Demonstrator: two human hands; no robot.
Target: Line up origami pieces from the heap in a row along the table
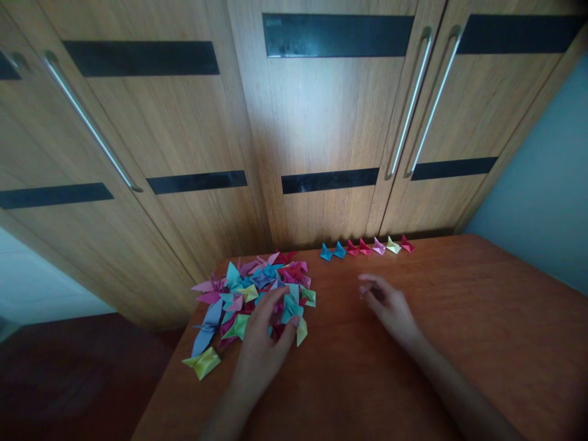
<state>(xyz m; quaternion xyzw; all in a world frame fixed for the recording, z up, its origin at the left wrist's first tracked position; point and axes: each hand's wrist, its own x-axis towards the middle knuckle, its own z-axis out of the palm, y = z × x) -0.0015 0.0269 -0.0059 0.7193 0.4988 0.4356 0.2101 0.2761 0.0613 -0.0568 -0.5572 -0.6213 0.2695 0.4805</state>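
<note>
A heap of folded paper pieces (250, 288) in pink, blue, green, yellow and red lies on the left part of a brown wooden table (459, 343). My left hand (264, 343) rests on the heap's near right side, fingers spread over the pieces, one red piece under the fingertips. My right hand (388, 306) hovers palm-down over bare wood to the right, fingers loosely curled; something small and pink may sit at its fingertips, but I cannot tell. A row of folded pieces (365, 247) stands along the table's far edge.
Wooden wardrobe doors (316, 116) with black strips and long metal handles (411, 101) rise right behind the table. A yellow-green piece (202, 362) lies near the table's left edge. A pale blue wall (546, 184) is at the right, dark floor at the lower left.
</note>
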